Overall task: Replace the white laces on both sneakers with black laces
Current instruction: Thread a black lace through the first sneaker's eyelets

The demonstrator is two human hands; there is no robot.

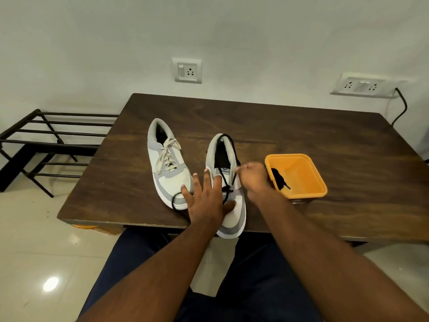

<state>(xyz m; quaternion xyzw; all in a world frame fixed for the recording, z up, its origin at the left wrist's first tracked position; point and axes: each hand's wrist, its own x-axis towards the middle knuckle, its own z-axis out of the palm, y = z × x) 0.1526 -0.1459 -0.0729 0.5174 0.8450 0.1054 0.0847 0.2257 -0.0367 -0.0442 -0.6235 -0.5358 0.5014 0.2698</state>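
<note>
Head view: right sneaker (228, 182) sits at the near edge of the worktop (301, 126), toe hanging over slightly. White lace is already out of it. Black lace (226, 180) is threaded through the lower eyelets only, with one end looping up over the collar and another tail curling onto the toe of the left sneaker (168, 163).

Left hand (206, 201) lies flat on the right sneaker, fingers straight and spread, thumb on the toe cap, pinning it down. It grips nothing.

Right hand (253, 180) is just right of that shoe, its grip pinched together on the black lace at the eyelet row, apparently pulling it through.

Left sneaker sits just left of the left hand, white lace (167, 156) fully in and tied, so it's untouched.

Orange tub (299, 175) stands just right of the right hand, with a bundled second black lace (279, 180) inside.

Progress estimate: under halfway. Shoe one is roughly half relaced, upper eyelets still to do. Shoe two needs a full unlace and relace. I can't see where the removed white lace went.
</note>
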